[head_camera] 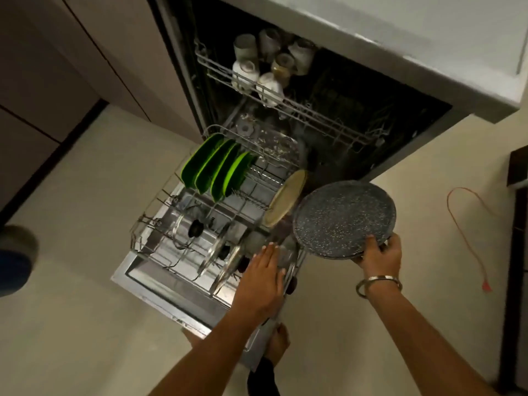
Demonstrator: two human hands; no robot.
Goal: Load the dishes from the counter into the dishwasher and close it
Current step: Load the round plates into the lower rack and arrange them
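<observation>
Two racks stood pulled out of the open dark-interior dishwasher (328,115): the upper white wire rack (285,101), carrying pale upturned cups (265,61), and the lower grey wire rack (200,212) resting over the dropped steel door (160,290). Along the lower rack's far left side stood four bright green plates (217,170) on edge; at its near side clear glass lids with black knobs (200,232) leaned in the tines, and at its right edge a cream round plate (287,197) stood tilted.

Largest of the loose pieces was the round speckled grey flat pan (344,218), held just off the rack's right side, above the floor, not yet in the tines. The right hand (377,254) gripped its near rim, thumb on top and fingers curled beneath. The left hand (264,277) lay with fingers straight and together, touching a glass lid at the rack's near right corner; it seemed to be steadying or nudging it, holding nothing.

To seat the pan well, it would probably need turning on edge and sliding into a free row beside the cream plate, the lids pressed aside first so nothing clinked or toppled. A slot wide enough looked scarce, so its fit was uncertain.
</observation>
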